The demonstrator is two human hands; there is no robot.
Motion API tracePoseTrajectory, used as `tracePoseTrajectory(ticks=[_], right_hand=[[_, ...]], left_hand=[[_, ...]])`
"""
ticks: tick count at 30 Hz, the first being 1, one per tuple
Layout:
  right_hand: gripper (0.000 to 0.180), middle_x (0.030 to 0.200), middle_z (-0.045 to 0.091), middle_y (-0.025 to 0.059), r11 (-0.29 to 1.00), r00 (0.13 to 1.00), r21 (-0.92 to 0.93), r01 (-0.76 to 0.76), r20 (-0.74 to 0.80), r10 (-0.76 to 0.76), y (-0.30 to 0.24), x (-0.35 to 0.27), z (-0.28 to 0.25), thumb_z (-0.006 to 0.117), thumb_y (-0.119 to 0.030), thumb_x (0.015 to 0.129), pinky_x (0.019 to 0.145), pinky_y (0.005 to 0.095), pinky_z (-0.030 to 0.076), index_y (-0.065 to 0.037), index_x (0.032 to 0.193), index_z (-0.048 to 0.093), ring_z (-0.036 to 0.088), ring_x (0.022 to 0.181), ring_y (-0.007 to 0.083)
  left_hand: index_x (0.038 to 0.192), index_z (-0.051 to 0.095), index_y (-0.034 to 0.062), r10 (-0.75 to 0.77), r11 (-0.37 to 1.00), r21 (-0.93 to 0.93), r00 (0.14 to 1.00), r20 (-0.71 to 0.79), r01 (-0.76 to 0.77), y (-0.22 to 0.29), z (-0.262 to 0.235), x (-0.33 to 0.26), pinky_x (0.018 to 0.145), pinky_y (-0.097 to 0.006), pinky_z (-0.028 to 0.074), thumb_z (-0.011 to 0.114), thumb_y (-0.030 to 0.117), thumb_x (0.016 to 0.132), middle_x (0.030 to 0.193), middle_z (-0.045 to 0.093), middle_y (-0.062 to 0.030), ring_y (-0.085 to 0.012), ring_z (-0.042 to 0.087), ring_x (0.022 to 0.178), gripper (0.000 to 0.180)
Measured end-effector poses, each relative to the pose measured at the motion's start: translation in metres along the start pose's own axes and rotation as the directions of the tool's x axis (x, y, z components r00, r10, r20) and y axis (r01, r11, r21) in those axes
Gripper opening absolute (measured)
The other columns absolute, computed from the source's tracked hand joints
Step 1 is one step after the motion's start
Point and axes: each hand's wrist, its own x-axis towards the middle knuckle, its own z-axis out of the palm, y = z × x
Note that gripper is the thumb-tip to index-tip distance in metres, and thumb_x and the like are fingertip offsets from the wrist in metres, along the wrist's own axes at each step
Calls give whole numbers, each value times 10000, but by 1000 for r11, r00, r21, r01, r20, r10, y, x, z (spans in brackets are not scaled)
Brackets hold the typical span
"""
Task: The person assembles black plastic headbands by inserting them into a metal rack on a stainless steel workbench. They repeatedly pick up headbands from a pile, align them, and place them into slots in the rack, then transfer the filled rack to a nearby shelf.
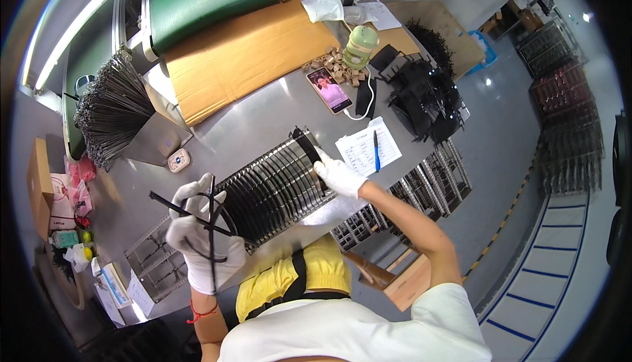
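My left hand (201, 247), in a white glove, is closed around several thin black strips (212, 227) that cross one another, one of them curved. Close beside it on the metal table lies a long rack (273, 187) holding a row of curved black pieces. At the rack's right end, my gloved right hand (339, 174) has its fingers bent against a flat black strip (307, 147). The undersides of those fingertips are hidden.
Left on the table, a metal holder (155, 141) carries a thick bundle of thin black rods (112, 112). Beyond the rack lie a phone (329, 90), a green cup (361, 47) and a paper sheet (362, 148) with a blue pen (376, 151). Black parts (424, 102) are piled at right.
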Motion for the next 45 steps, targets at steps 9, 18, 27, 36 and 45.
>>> tracePoseTrajectory(ticks=[9,18,27,36,45], right_hand=[[139,1319,373,473,970,992,-230,73,116,-47,6,-4,6,458,-66,885,676,504,562,67,907,489,660,710,450],[363,1320,439,416,973,972,56,-225,88,220,-20,-5,7,381,-188,983,734,516,546,53,1244,454,655,848,458],[498,940,655,51,610,971,792,14,-157,181,-86,-21,-43,564,-344,990,784,316,503,-60,1393,492,605,885,151],[330,1034,668,85,70,736,927,368,-336,587,132,-83,-182,606,-318,967,714,279,557,-45,1151,579,638,863,185],[306,1161,675,157,257,17,437,-862,-482,876,380,-116,-126,642,-243,790,928,423,521,-131,1062,724,639,1098,354]], left_hand=[[1214,412,179,-263,959,-167,937,-232,228,20,-13,-1,988,-516,488,697,335,893,1465,352,-226,-413,434,1337,457],[1156,425,145,-237,971,-96,933,-272,219,11,-9,2,1080,-468,358,703,306,905,1460,388,-227,-375,489,1274,408],[1095,325,124,-63,996,-70,991,-117,55,-10,52,12,1073,-470,390,604,60,863,1486,322,-297,-386,429,1332,369],[1491,187,160,-171,971,209,943,284,113,-41,89,-7,927,-400,515,691,-71,696,1598,199,-193,-317,534,1241,969],[1518,177,110,-455,856,349,877,153,382,-34,73,4,950,-336,465,549,-125,747,1551,330,-142,-238,555,1160,888]])
